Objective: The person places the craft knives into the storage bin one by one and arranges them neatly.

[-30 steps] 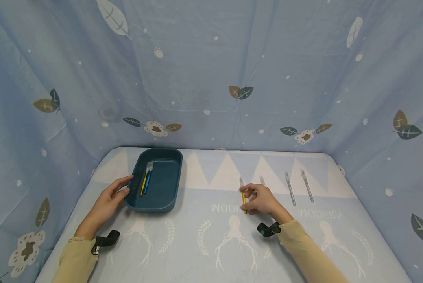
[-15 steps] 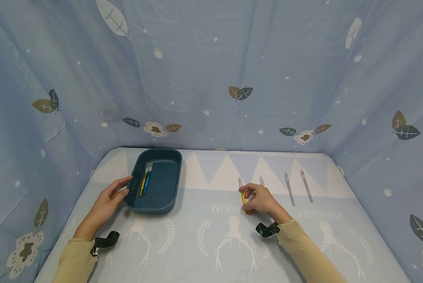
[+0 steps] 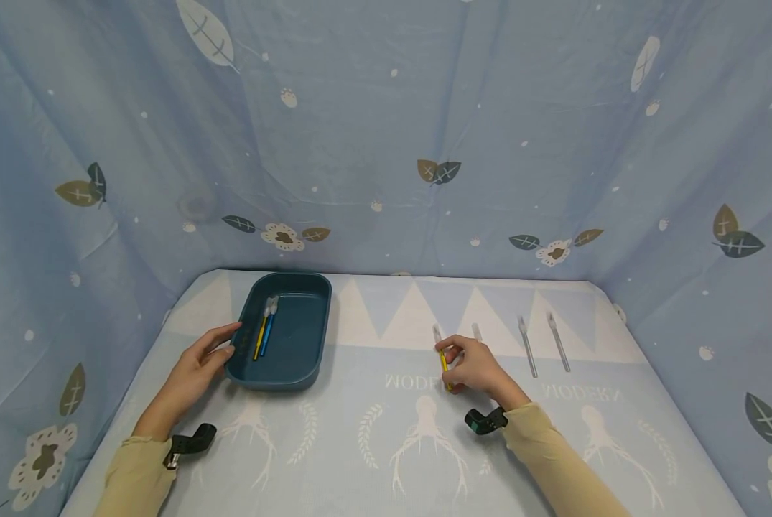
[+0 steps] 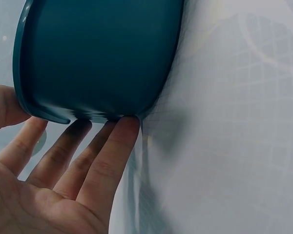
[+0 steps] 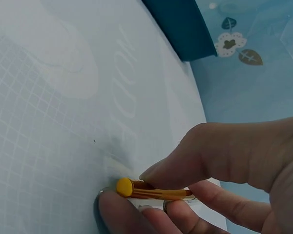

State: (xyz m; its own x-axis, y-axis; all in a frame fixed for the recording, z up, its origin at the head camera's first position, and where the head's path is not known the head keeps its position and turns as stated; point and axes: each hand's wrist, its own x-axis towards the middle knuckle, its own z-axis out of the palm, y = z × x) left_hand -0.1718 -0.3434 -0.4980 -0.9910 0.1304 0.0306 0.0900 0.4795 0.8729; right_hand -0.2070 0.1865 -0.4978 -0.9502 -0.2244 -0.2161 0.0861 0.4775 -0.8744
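Note:
In the head view my left hand rests against the near-left side of the dark teal tray. Its fairly straight fingers touch the outer wall in the left wrist view. My right hand pinches a yellow craft knife with a clear cap between thumb and fingers, low over the table. Part of that knife is hidden behind the fingers. Inside the tray lie a yellow craft knife and a blue craft knife, side by side.
Two grey craft knives lie apart on the right of the table. The clear tip of another knife shows behind my right hand, its rest covered. A pale patterned cloth covers the table, with a blue curtain behind and at both sides.
Both hands keep nearly the same place, and the right still pinches the yellow craft knife. The whole head view has shifted very slightly.

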